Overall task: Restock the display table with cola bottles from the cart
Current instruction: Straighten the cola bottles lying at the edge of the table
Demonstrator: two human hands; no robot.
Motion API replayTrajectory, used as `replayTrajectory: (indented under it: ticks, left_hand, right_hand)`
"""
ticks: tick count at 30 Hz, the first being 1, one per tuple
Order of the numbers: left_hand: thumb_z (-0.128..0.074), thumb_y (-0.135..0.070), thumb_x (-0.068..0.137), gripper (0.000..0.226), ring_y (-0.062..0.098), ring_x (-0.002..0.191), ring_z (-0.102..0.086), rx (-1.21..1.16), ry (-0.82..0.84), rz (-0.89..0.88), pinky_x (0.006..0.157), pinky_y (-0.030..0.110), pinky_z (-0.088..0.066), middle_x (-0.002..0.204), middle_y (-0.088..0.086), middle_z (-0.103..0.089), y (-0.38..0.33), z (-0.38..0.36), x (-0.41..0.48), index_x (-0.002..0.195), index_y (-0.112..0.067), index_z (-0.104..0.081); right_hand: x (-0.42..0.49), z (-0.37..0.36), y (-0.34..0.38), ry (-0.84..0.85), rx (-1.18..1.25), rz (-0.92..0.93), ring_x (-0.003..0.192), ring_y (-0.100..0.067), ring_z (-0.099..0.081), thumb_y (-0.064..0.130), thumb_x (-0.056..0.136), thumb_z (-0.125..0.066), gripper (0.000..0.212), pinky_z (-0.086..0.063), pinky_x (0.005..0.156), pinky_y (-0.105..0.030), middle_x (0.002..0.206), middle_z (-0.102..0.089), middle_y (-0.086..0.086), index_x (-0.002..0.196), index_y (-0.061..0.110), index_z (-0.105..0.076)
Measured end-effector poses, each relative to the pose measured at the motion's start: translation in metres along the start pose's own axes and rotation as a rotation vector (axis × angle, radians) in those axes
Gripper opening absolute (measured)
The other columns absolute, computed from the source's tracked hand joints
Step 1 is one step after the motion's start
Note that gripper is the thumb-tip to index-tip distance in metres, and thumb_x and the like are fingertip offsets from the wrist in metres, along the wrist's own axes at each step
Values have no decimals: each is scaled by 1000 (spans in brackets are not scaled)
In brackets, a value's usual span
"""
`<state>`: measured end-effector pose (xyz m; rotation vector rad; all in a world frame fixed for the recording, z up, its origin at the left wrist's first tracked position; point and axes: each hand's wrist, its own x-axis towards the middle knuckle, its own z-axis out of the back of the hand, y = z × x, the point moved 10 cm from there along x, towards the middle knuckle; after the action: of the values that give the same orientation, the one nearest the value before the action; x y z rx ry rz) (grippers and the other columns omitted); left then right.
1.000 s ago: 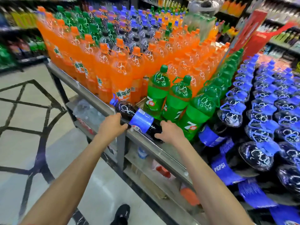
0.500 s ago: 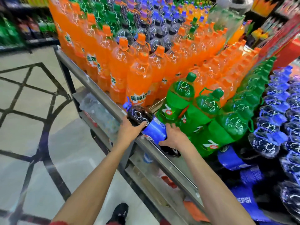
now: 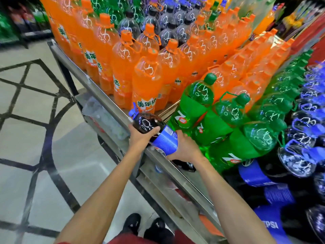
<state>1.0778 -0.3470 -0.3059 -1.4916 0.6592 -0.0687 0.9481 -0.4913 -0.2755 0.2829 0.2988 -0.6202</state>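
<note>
Left fingers (image 3: 153,130) are curled over the dark shoulder of the cola bottle (image 3: 147,123). Right fingers (image 3: 179,134) are wrapped round its blue label (image 3: 165,140). So left hand (image 3: 139,139) and right hand (image 3: 184,148) both grip it.

Bottle lies tilted across the steel rim of the table (image 3: 105,101). Blue cap (image 3: 132,112) points to 10 o'clock, base to 4 o'clock under the right wrist.

Step, as I read it: placement, bottle at the table but not stood up. The only free slot looks to be the front edge, between the orange bottles (image 3: 146,85) at 12 o'clock and the green bottles (image 3: 191,117) at 2 o'clock.

Next move needs the cap pivoted up and the base set down inside the rim, without knocking either neighbour.

Writing:
- Orange bottles: "美年达".
- Green bottles: "7UP".
- Pepsi bottles (image 3: 295,155) at 4 o'clock: "PEPSI", partly cut off.
- Held bottle: small print unreadable.

Can't pick out the cart.
</note>
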Motion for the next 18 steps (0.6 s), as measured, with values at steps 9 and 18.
replayTrajectory:
  ticks: [9,18]
  left_hand:
    - [-101,-12,49,106,-21,106,-53,106,94,-399,94,5,-40,121,-21,-52,-57,-37,-61,129,-25,-32]
    - [-102,-16,43,106,-26,112,-43,363,462,-631,92,-2,-32,122,-29,-46,-95,-138,-138,121,-37,-34]
  right_hand:
    - [-61,18,-36,-270,218,-53,120,-26,-53,60,51,-86,114,-48,98,-41,131,-54,-2,145,19,-37]
    - [-146,-2,-107,-630,678,-309,121,-17,-53,38,49,-98,114,-40,99,-21,132,-53,4,145,16,-41]
